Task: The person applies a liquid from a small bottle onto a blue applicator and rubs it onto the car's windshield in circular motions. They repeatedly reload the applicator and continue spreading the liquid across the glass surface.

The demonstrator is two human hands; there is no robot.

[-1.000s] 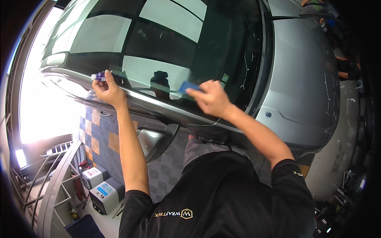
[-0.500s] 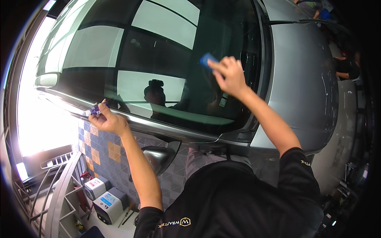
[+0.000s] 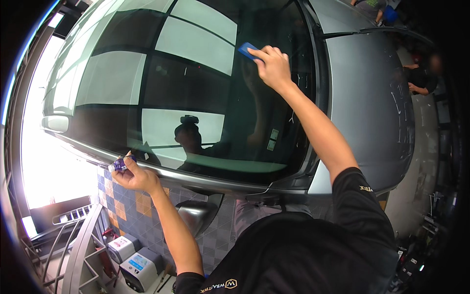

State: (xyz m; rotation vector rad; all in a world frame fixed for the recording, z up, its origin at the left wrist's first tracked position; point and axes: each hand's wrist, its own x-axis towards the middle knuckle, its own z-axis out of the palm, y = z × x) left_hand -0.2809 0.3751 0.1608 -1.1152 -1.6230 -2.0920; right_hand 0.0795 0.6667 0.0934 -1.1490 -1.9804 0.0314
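Observation:
Stretched out over the dark windshield (image 3: 196, 93) of a grey car, my right hand (image 3: 275, 66) grips a blue block (image 3: 249, 51) that looks like an applicator pad. The pad rests on or close to the glass, right of the reflected light panels. Beside the lower left edge of the glass, my left hand (image 3: 137, 175) is closed around a small purple bottle (image 3: 124, 163) with a pale end pointing left. The bottle is held tilted, almost level, above the car's side. My palm and fingers partly cover it.
The grey hood (image 3: 367, 103) with a wiper (image 3: 342, 35) lies to the right. A side mirror (image 3: 198, 215) juts out below the glass. At lower left are white-and-black boxes (image 3: 139, 268) and a metal railing (image 3: 73, 259). Other people (image 3: 422, 81) are at the far right.
My right hand has moved the blue block up and slightly left across the glass. The view has shifted, so the car's near edge and my left hand sit lower. Both grips are kept.

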